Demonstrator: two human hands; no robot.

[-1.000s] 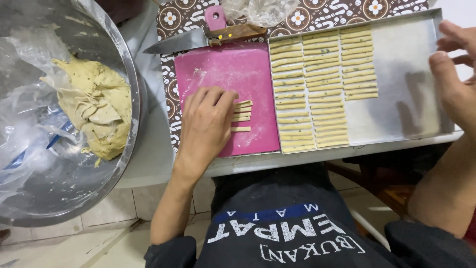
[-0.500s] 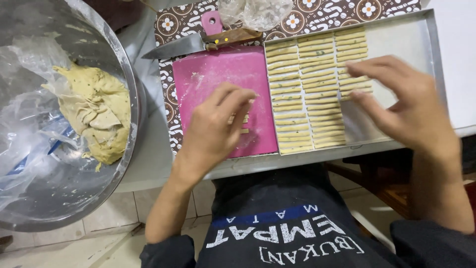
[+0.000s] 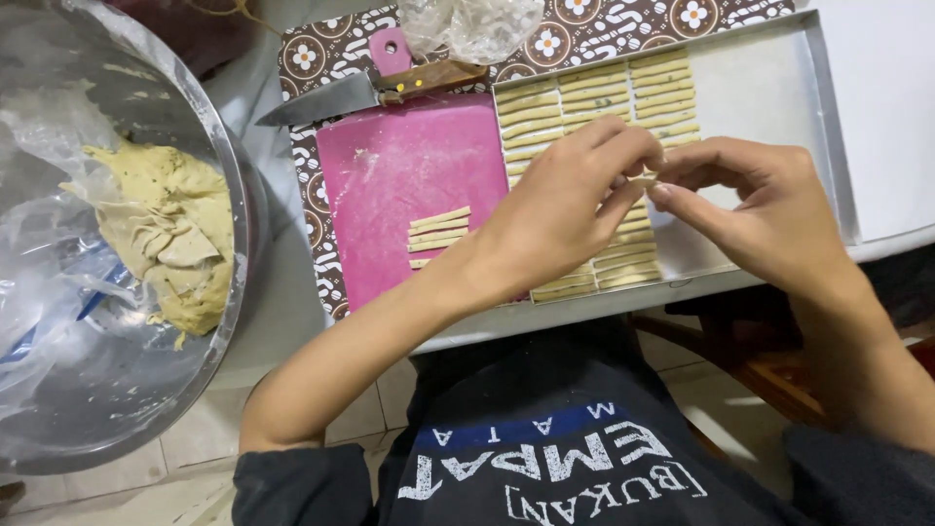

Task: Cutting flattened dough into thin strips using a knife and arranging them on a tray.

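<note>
Your left hand [image 3: 560,209] & right hand [image 3: 769,209] pinched one dough strip [image 3: 645,180] fingertip-to-fingertip over the tray [image 3: 828,117], w/ bare room by its right rim.

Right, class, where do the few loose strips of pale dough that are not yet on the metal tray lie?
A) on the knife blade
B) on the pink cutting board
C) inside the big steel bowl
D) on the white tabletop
B: a short stack of pale dough strips lies on the pink rectangular cutting board, left of the metal baking tray.
</note>
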